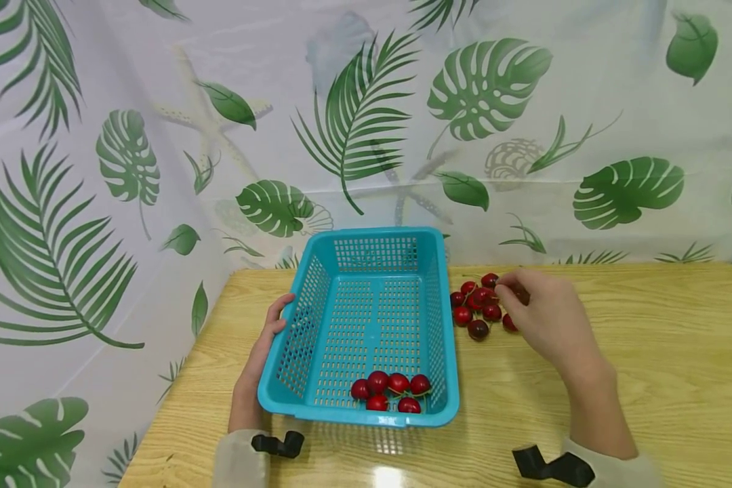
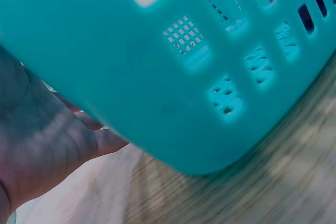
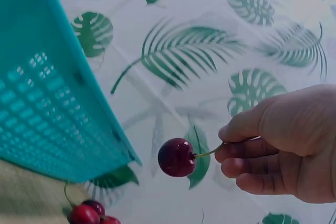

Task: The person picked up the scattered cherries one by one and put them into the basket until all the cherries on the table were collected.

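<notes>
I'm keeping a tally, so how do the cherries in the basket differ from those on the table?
Six basket cherries show; the table cherries are more numerous.
The basket cherries lie at the basket's near end; the table cherries lie right of it.
The right hand pinches a cherry stem near the table cherries; no hand touches the basket cherries.
Both groups are red and glossy, with some stems showing.

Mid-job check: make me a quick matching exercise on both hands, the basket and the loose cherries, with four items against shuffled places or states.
Things:
1. Left hand
2. Right hand
3. Basket
4. Loose cherries

Places or states:
A. Pinches a single cherry by its stem
B. On the table, beside the basket
C. Rests against the basket's side
D. Blue, with six cherries inside

Pairs: 1-C, 2-A, 3-D, 4-B
</notes>
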Tool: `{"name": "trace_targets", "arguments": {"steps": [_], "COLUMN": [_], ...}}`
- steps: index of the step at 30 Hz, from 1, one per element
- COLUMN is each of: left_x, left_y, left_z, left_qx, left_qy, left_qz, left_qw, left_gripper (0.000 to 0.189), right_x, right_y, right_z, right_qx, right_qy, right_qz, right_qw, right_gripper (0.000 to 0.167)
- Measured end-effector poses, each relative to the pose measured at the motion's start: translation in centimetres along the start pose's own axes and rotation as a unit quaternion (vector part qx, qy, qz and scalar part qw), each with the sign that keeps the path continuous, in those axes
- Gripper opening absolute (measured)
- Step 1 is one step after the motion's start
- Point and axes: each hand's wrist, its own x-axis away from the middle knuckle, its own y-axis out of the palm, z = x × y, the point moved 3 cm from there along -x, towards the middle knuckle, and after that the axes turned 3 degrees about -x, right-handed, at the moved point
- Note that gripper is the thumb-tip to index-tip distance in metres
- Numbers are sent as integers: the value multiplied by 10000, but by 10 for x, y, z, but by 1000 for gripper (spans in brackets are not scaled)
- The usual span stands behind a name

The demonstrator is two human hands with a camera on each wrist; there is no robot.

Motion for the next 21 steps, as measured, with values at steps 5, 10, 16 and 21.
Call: {"name": "trace_targets", "arguments": {"steps": [5, 10, 16, 21], "left_x": [-3, -5, -2, -2], "left_y": [-1, -3, -2, -2], "left_z": [-1, 1, -3, -4], "left_qx": [-49, -96, -166, -116], "left_qy": [-46, -50, -9, 45], "left_qz": [14, 49, 35, 32], "left_qw": [10000, 9999, 9999, 9999], "left_gripper": [46, 46, 46, 45], "right_x": [4, 7, 17, 26], "right_y": [5, 16, 47, 74], "right_z": [-28, -57, -84, -99], "right_qx": [13, -213, -540, -802], "right_qy": [-518, -677, -1003, -1464], "right_qz": [66, -354, -1455, -2170], "right_qw": [9986, 9968, 9828, 9618], "right_gripper": [6, 7, 5, 9]}}
